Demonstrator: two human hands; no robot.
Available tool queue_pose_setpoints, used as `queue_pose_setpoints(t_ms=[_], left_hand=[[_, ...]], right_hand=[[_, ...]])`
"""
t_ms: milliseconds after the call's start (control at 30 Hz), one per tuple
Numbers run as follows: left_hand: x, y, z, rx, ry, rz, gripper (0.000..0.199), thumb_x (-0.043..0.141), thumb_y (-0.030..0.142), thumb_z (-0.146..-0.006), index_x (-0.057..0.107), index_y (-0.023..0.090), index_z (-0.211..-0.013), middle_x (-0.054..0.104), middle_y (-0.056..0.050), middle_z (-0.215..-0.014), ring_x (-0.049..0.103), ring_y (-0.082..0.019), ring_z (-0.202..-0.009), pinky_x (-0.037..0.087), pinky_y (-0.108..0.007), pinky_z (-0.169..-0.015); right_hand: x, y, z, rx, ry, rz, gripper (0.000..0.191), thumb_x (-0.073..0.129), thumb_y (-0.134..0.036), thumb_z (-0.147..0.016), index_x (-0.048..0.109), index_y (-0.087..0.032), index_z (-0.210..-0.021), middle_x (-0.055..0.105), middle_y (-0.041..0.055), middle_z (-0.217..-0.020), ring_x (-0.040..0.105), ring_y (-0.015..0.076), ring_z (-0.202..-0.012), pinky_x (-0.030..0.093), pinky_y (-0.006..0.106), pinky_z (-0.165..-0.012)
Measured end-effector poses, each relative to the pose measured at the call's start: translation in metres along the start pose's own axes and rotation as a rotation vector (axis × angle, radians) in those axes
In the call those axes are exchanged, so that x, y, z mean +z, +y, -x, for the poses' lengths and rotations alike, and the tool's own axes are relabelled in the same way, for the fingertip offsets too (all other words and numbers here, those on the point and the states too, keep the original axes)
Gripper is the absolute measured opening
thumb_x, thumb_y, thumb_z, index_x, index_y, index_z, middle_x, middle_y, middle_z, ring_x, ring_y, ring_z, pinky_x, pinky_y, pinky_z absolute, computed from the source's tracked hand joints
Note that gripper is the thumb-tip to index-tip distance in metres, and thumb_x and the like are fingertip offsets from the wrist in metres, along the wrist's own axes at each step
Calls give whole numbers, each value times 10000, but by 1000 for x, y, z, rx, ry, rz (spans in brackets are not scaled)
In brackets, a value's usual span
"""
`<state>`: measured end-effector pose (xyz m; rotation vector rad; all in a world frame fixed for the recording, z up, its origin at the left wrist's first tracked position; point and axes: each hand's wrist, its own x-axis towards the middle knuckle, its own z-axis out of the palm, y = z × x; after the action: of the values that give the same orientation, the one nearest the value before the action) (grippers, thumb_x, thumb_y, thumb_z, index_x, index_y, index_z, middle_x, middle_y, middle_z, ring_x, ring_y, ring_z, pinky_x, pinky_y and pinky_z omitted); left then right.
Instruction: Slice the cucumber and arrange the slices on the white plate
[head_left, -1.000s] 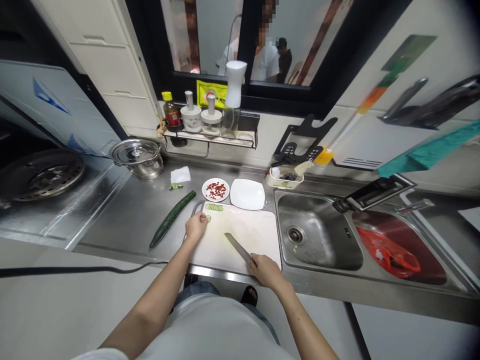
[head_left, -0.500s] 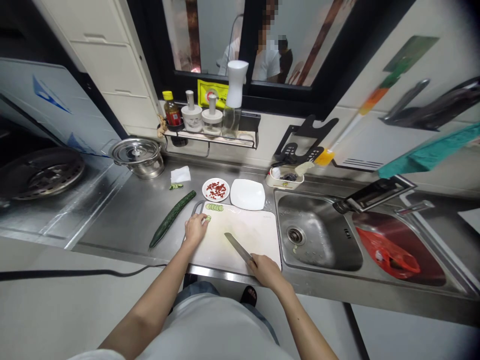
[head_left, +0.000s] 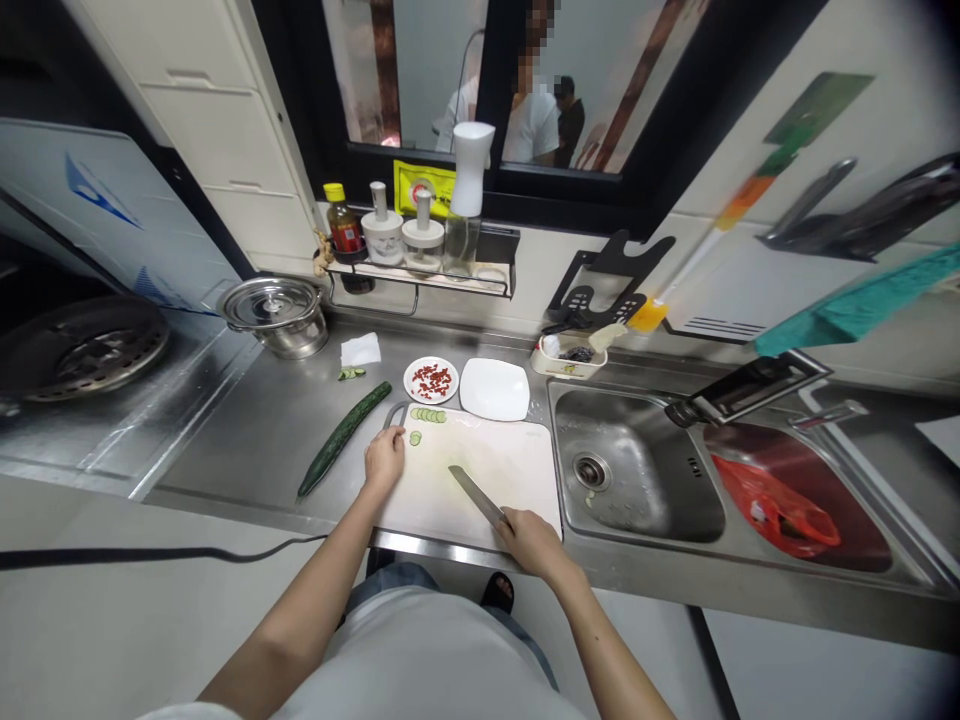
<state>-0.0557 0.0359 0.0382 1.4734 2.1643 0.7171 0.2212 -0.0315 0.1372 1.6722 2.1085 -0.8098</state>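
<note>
In my right hand is a kitchen knife, its blade lying low over the white cutting board and pointing up and left. My left hand is at the board's left edge, fingers curled and closed over it near the grey handle; their undersides are hidden. Just right of its fingertips lie a couple of cucumber slices. A row of overlapping cucumber slices runs along the board's top left. On the counter to the left rests a long whole cucumber.
Behind the board stand a plate of chopped red pieces and a white plate. A lidded steel pot is at the back left. To the right is a double sink holding a red plastic bag. A spice rack hangs behind.
My left hand has drawn back left from the small cucumber slices, which now lie loose on the board. The right hand and knife have stayed in place.
</note>
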Motion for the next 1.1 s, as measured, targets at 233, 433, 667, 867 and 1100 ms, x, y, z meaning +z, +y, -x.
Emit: queue_pose_setpoints(t_ms=[233,433,667,867,1100], left_hand=[[-4,8,4,42,-36,-90,212,531,305,-852,660,240,-1006,675,-49,-1019,596,-203,-977,414,-294,-864],[2,24,-2,52,-45,-93,239,490,322,-882,649,231,-1034,660,-59,-1047,581,-203,-997,412,-314,-892],[10,66,-22,161,-90,-237,307,478,295,-882,628,273,-1150,620,-71,-1108,520,-240,-1089,366,-364,-950],[8,87,-32,226,-188,-380,324,420,320,-918,623,231,-1154,594,-108,-1124,520,-248,-1066,361,-372,-923],[10,87,-36,292,-193,-403,268,440,233,-903,632,216,-1090,594,-106,-1125,537,-235,-1057,365,-344,-913]], right_hand=[[-7,3,2,58,39,-29,282,372,-293,-941,628,-194,-1003,696,73,-951,633,181,-865,301,237,-597],[-10,5,4,90,32,-41,297,363,-292,-946,627,-191,-1040,692,84,-980,625,183,-884,304,244,-608],[-6,8,6,110,32,-48,294,376,-302,-944,633,-191,-1037,695,84,-989,629,183,-894,308,241,-621],[-2,12,8,115,53,-52,297,371,-310,-949,634,-202,-1037,698,81,-1001,629,184,-920,321,240,-638],[-2,13,12,140,30,-49,304,370,-299,-946,637,-200,-1052,697,85,-1004,629,185,-921,323,236,-638]])
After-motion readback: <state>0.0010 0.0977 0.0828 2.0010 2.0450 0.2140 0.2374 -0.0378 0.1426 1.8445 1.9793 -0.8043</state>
